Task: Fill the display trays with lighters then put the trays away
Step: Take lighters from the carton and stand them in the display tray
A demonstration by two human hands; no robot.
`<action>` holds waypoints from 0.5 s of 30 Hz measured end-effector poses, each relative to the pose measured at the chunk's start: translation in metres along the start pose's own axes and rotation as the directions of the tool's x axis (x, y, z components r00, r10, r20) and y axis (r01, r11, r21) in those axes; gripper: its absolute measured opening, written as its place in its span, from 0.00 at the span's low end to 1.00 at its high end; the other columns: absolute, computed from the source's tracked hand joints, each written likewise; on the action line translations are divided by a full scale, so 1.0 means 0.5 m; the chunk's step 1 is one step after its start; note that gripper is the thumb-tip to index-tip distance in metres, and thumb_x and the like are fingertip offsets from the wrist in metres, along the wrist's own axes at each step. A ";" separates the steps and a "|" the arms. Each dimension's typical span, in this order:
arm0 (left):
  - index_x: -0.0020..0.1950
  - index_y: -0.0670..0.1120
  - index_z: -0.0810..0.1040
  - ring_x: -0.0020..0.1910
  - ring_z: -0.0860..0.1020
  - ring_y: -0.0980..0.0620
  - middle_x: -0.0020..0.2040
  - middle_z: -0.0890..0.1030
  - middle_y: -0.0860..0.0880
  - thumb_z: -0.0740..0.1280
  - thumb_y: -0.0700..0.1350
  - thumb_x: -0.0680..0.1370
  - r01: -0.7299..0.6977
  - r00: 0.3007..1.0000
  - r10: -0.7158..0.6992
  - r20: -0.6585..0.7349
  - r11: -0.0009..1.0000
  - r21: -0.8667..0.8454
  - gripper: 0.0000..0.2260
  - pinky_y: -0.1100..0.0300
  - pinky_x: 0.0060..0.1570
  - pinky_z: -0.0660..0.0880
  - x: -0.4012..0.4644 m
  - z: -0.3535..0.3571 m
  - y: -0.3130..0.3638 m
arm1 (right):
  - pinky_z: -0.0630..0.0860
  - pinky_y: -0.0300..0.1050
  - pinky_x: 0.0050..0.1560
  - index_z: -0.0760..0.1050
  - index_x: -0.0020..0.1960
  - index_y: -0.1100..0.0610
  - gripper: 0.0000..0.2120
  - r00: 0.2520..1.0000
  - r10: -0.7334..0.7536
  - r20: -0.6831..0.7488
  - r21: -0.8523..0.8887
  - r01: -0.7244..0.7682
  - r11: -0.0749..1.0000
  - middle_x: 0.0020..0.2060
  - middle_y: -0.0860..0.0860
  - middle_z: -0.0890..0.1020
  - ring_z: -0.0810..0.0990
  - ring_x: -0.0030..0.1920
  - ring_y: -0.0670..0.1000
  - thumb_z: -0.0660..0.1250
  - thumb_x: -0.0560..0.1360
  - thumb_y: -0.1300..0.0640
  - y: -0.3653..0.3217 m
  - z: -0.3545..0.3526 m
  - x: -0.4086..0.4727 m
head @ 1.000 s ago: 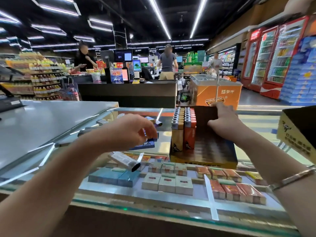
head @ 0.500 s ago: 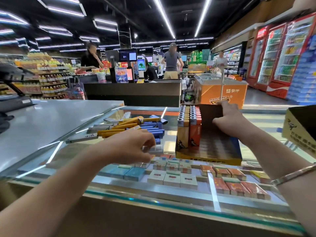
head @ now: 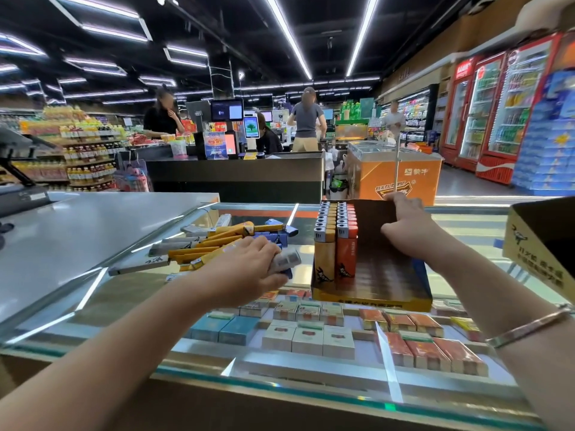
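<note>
Display tray [head: 371,284] standing on the glass surface [head: 93,293], only two rows of upright lighters [head: 334,241] filled along its left side, the rest of its dark floor bare. Right hand [head: 407,231] curled over the tray's back wall, fingers gripping the cardboard edge and steadying it. Left hand [head: 245,269] just left of the tray, down on the near end of the loose lighter pile [head: 217,241], fingers wrapped round a few pale, blurred lighters [head: 284,259]; how many, impossible to tell. Likely trouble: carrying several at once and dropping one onto the glass, or clipping the standing rows on entry and toppling them sideways into the bare part of the tray, with nothing there to brace them. Also a risk of nudging the tray toward the surface's near edge if the right-hand grip slackens.
</note>
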State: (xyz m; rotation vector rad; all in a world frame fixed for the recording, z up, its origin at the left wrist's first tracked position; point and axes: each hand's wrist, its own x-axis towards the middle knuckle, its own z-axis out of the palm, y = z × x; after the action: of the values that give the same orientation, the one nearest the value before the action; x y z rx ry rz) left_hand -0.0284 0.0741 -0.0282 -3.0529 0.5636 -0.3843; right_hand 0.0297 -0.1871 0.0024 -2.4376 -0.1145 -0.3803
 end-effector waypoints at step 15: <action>0.50 0.54 0.70 0.41 0.78 0.58 0.45 0.77 0.55 0.72 0.48 0.70 0.125 0.991 -0.095 0.090 0.898 -0.422 0.13 0.61 0.41 0.79 0.016 -0.026 0.021 | 0.67 0.49 0.53 0.58 0.69 0.51 0.28 1.000 -0.023 -0.008 -0.017 0.022 1.000 0.61 0.57 0.63 0.66 0.58 0.59 0.63 0.73 0.62 0.004 0.002 0.004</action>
State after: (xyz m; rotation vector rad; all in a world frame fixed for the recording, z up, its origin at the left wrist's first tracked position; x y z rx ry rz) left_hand -0.0280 0.0619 -0.0141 -3.5160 0.5345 -0.1732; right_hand 0.0321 -0.1881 0.0008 -2.4533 -0.1358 -0.4029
